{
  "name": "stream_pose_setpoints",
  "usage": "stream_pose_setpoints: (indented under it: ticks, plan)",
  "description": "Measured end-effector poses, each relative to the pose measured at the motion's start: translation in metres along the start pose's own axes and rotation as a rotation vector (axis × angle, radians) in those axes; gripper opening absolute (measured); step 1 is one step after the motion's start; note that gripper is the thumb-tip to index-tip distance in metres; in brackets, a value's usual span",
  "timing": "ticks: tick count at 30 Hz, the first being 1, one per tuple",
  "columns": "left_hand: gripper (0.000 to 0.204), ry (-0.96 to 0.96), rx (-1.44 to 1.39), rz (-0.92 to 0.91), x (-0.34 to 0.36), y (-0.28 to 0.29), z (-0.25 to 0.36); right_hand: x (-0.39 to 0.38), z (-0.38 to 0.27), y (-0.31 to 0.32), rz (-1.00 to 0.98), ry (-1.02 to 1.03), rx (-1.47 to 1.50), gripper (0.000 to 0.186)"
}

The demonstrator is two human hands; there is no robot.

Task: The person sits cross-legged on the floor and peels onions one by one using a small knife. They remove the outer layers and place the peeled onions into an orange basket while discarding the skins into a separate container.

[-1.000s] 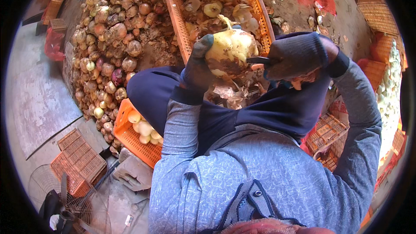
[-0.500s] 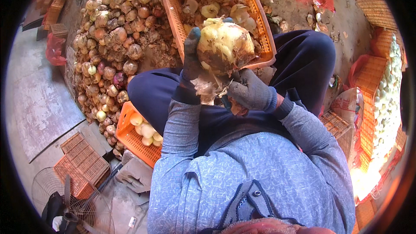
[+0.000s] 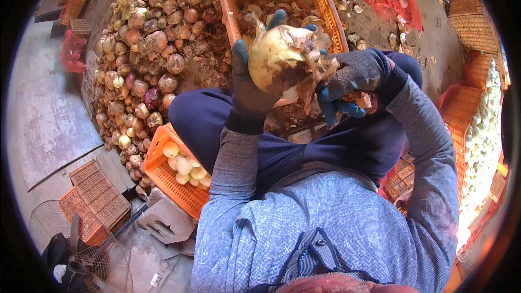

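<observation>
A large onion [image 3: 275, 64] with partly bare, pale flesh rests in my left hand [image 3: 251, 88], whose gloved fingers wrap round it from the left and behind. Brown papery onion skin [image 3: 320, 68] hangs loose from its right side. My right hand [image 3: 358, 70], in a grey glove with blue fingertips, is closed beside the onion on that skin; more brown scraps show under its fingers. Whether it also holds a tool is hidden. Both hands are above my lap, at the near end of an orange crate [image 3: 227, 8] holding peelings.
A big heap of unpeeled onions [image 3: 154, 38] lies to the left. By my left knee stands an orange basket [image 3: 171, 184] with peeled onions. Stacked crates [image 3: 461, 100] and a mass of pale onions [image 3: 483, 130] line the right. A wire fan [image 3: 81, 244] stands at lower left.
My right hand has moved from below the onion up to its right side, drawing skin outward. The onion has turned in my left hand, and the view has shifted slightly.
</observation>
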State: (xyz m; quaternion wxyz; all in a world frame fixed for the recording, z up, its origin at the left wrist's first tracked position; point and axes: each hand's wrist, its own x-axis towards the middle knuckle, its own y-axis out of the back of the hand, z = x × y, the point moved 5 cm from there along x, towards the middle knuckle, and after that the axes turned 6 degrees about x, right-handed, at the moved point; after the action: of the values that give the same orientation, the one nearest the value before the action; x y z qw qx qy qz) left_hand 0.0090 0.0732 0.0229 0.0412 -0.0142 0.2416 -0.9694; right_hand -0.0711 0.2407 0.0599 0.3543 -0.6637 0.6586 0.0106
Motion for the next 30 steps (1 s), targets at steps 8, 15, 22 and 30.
stream_pose_setpoints:
  ticks: [8,15,22,30]
  plan:
    - [0.104,0.176,-0.385,-0.11,0.002,0.006,-0.002,-0.002,0.001,0.015,-0.017,-0.021,0.116,0.038]
    - [0.117,0.165,-0.27,-0.106,0.0,-0.009,0.005,-0.008,0.018,0.029,0.106,0.083,0.129,0.042]
    - [0.109,0.153,-0.262,-0.086,0.004,-0.011,0.002,-0.006,-0.008,0.046,0.161,0.128,-0.463,0.051]
    - [0.091,0.096,-0.426,0.023,0.012,0.011,-0.001,-0.016,0.018,0.048,0.307,0.091,-0.248,0.055]
